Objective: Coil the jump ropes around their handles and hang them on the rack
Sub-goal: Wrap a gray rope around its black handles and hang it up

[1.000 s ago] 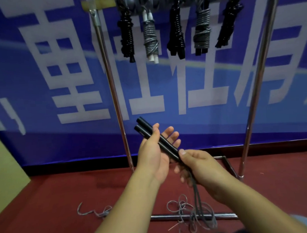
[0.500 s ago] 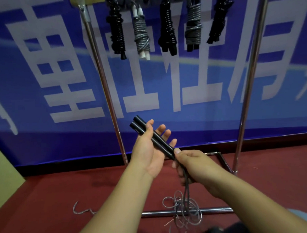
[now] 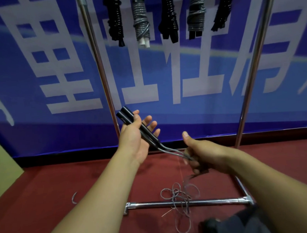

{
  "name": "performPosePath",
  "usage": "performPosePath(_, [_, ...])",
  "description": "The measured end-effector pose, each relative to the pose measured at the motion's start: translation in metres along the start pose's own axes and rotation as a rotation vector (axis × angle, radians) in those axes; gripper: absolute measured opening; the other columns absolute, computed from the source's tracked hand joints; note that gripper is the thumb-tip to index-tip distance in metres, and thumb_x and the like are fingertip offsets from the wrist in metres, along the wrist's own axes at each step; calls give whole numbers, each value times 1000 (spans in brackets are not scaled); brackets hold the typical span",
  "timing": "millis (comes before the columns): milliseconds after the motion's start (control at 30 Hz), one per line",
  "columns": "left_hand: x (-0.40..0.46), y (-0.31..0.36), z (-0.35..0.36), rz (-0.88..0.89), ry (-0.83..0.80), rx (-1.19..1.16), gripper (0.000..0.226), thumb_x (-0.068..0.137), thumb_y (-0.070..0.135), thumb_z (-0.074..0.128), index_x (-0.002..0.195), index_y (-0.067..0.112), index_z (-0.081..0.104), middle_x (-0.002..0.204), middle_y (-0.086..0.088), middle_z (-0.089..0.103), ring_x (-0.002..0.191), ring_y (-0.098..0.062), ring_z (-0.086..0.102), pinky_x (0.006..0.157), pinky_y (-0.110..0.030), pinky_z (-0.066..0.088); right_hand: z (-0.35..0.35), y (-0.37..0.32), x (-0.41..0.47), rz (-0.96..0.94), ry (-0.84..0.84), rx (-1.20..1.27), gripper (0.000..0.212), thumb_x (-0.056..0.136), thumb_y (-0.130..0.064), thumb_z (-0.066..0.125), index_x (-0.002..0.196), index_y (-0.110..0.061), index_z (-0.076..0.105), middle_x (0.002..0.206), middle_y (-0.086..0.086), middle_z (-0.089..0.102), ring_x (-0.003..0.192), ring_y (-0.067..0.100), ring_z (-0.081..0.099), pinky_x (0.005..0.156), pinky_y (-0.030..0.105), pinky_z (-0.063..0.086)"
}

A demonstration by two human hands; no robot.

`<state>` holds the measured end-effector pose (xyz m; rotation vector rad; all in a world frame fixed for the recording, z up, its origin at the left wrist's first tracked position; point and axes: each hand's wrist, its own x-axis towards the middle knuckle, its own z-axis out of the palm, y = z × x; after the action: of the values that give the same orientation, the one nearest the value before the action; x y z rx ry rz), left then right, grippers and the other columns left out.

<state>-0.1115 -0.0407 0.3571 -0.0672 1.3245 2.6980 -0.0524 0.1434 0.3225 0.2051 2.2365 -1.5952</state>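
The left hand [image 3: 134, 140] is cradling the two black handles [image 3: 137, 127] side by side, thumb pressing them across straight, spread fingers, their long axis running up-left to down-right. The right hand [image 3: 205, 156], fingers curled, is gripping the grey cord [image 3: 170, 150] just past the handles' lower ends. In my judgement the first wrap must travel from these fingers back toward the handles; slack is lying tangled on the floor below, by the rack [image 3: 188, 203].

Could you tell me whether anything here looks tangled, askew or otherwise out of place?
Yes: the grey cord of the rope being handled lies in a loose tangle on the red floor, draped over the rack's base bar. A separate short cord piece lies further left. The five hung ropes look tidy.
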Motion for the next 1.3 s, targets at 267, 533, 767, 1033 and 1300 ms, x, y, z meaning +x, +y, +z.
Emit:
performPosePath(267, [2, -17, -8, 226, 15, 729, 15, 105, 17, 49, 117, 23, 56, 82, -3, 64, 64, -16, 64, 59, -31, 53, -23, 8, 9, -27, -99, -245, 87, 90, -78, 22, 73, -9, 71, 55, 5, 56, 45, 15, 45, 53, 28, 38])
performPosePath(533, [6, -10, -41, 189, -215, 1392, 21, 102, 17, 53, 121, 25, 55, 82, -1, 67, 66, -17, 64, 71, -37, 57, -40, 16, 14, -134, 190, -532, 74, 84, -81, 38, 63, -15, 64, 47, -10, 56, 49, 6, 51, 65, 27, 43])
performPosePath(767, [-18, -18, -39, -272, -576, 1214, 18, 104, 14, 50, 121, 18, 56, 83, -5, 66, 74, -20, 69, 64, -32, 55, -36, 11, -1, -368, 292, -326, 61, 87, -72, 40, 98, -21, 71, 56, -17, 58, 54, 2, 52, 60, 24, 43])
performPosePath(1033, [-28, -29, -26, -378, -651, 1158, 9, 104, 17, 52, 109, 12, 57, 85, -6, 64, 83, -18, 66, 62, -31, 56, -3, 1, -8, -547, 266, -488, 54, 95, -67, 36, 92, -22, 66, 81, -1, 68, 79, 14, 63, 79, 39, 53])
performPosePath(1300, [-30, -24, -22, -442, -602, 1018, 12, 99, 25, 62, 94, 14, 64, 82, -7, 64, 79, -14, 66, 57, -26, 55, -8, 4, -1, -524, 262, -340, 33, 100, -45, 53, 84, -22, 71, 67, -4, 64, 63, 7, 56, 67, 32, 48])
